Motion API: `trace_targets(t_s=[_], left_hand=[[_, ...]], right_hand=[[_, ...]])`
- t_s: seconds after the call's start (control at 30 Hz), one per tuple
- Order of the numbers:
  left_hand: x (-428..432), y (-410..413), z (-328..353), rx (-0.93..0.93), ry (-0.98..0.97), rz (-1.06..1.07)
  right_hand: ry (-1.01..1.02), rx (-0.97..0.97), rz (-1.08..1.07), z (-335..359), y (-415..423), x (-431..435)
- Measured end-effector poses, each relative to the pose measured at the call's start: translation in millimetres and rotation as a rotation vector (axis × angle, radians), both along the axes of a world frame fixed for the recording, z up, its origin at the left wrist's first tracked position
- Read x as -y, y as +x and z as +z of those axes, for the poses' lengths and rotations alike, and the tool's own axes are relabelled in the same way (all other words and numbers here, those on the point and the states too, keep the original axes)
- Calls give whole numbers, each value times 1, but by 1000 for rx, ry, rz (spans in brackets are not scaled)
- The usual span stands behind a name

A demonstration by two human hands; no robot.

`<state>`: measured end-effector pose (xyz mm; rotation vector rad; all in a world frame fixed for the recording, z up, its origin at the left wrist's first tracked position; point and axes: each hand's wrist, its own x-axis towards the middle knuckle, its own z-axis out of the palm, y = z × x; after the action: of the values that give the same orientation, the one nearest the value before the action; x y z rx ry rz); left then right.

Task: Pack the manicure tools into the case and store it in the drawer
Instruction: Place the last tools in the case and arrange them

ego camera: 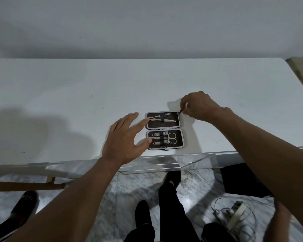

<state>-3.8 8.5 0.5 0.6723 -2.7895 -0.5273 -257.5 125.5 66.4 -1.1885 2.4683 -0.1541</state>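
The manicure case lies open and flat on the white table, its two dark-lined halves one behind the other. The far half holds thin metal tools under a strap; the near half holds scissors and clippers. My left hand rests spread at the case's left side, fingertips touching both halves. My right hand sits at the far right corner of the case, its fingers pinched on a small dark thin tool whose tip shows by the rim.
A clear acrylic drawer sticks out open below the table's front edge. On the marble floor beneath are my legs, another person's shoe at left, a black box and a white power strip with cables at right.
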Motion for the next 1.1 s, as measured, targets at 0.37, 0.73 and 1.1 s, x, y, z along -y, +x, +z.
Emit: trace_targets(t_s=[0.37,0.73,1.1], left_hand=[[1,0,-1,3,-6,3],[1,0,-1,-4,-1,6],[2,0,-2,9,0,-2]], right_hand=[[9,-76,-44,-1,-11,7],[63,-92,-72,6,-15,26],[117,-60,-87,3,-15,27]])
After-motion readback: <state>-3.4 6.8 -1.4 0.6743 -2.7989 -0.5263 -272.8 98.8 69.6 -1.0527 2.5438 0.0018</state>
